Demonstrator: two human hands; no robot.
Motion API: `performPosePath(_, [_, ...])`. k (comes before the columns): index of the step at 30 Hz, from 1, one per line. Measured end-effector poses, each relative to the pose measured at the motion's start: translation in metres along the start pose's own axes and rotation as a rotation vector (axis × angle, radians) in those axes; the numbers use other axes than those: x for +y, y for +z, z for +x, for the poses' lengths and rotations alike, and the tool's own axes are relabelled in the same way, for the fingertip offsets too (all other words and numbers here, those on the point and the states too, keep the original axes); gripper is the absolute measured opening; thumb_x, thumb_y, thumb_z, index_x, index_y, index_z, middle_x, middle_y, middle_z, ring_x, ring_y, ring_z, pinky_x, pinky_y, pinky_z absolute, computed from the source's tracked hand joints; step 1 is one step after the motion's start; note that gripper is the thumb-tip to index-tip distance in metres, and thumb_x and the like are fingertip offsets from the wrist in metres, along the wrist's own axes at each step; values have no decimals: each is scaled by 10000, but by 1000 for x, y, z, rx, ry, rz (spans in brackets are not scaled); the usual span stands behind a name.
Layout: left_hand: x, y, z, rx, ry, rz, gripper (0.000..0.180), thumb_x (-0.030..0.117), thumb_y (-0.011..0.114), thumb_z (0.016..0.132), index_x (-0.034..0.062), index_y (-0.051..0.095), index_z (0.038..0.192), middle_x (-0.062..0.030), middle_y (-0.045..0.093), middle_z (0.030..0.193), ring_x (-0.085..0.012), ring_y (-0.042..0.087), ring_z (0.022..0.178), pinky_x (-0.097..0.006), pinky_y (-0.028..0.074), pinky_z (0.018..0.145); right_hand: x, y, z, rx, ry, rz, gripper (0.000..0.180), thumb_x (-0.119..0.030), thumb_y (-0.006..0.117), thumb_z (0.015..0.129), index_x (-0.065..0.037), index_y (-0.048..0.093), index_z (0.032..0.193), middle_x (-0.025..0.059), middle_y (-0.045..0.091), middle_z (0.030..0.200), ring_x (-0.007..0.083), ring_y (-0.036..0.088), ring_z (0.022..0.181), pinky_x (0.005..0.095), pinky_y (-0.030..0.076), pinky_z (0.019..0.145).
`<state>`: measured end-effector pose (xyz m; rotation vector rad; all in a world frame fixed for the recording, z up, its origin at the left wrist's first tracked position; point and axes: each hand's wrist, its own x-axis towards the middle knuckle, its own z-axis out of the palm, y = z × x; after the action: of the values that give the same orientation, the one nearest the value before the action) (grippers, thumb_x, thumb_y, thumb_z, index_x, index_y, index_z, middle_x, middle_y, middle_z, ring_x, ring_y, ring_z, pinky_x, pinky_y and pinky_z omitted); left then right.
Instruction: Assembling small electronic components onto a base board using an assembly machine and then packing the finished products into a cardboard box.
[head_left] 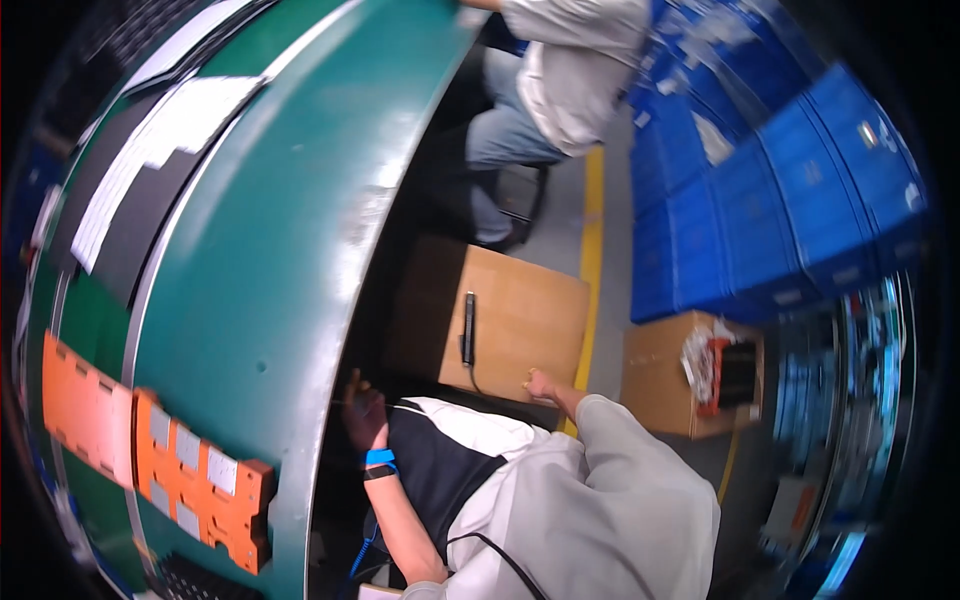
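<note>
My left hand (367,412) is in shadow beside the edge of the green worktable (270,270). Its fingers look apart, and I see nothing held in them. A blue band (380,457) and a dark strap circle that wrist. Over the near right corner of a cardboard box (540,310) is my right hand (543,386), its fingers curled in; whether they hold anything is too small to tell. A slim black handheld tool (468,330) lies on top of the box, its cable running toward me, left of my right hand.
Orange slotted plastic trays (200,480) rest on the table's near left. Papers (165,150) lie on dark boards farther off. A person (570,80) sits beyond the box. Blue bins (770,200) are stacked at right, near another open carton (660,375).
</note>
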<state>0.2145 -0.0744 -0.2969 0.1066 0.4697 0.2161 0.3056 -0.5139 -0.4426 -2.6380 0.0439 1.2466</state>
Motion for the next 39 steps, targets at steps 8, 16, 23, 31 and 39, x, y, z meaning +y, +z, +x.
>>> performPosePath(8, [25, -21, 25, 95, -6, 141, 428, 271, 566, 993, -46, 556, 1280, -53, 589, 848, -131, 510, 734, -274, 433, 648, 232, -28, -133, 1151, 910, 504, 282, -320, 654, 861, -59, 720, 946, 180, 726, 935, 351, 703, 929, 475, 553, 811])
performPosePath(16, [65, -57, 40, 16, -82, 329, 425, 265, 549, 999, -49, 542, 1285, -38, 598, 813, -128, 528, 743, -277, 451, 674, 331, -116, -265, 1823, 1528, 901, 938, -520, 813, 711, 87, 432, 1317, 306, 536, 1296, 433, 524, 1202, 508, 457, 986])
performPosePath(23, [68, -58, 52, 62, -50, 444, 409, 260, 542, 1003, -41, 554, 1281, -69, 619, 804, -135, 528, 671, -279, 446, 600, 402, -186, -324, 1481, 1388, -20, 930, -557, 703, 813, -47, 321, 1490, 212, 383, 1496, 370, 458, 1287, 480, 396, 1056])
performPosePath(31, [55, -50, 49, 53, -67, 444, 412, 255, 523, 1011, -42, 546, 1296, -66, 584, 760, -138, 493, 623, -276, 424, 580, 468, -198, -318, 710, 1112, 644, 1061, -598, 674, 792, -147, 133, 1586, 146, 43, 1653, 367, 110, 1512, 537, 194, 1197])
performPosePath(39, [32, -58, 55, -29, 65, 487, 170, 257, 669, 879, 111, 643, 961, 5, 568, 725, -136, 539, 659, -326, 463, 607, 304, -129, -195, 1440, 1052, -144, 794, -208, 615, 817, -13, 283, 1512, 259, 281, 1551, 400, 309, 1423, 540, 267, 1154])
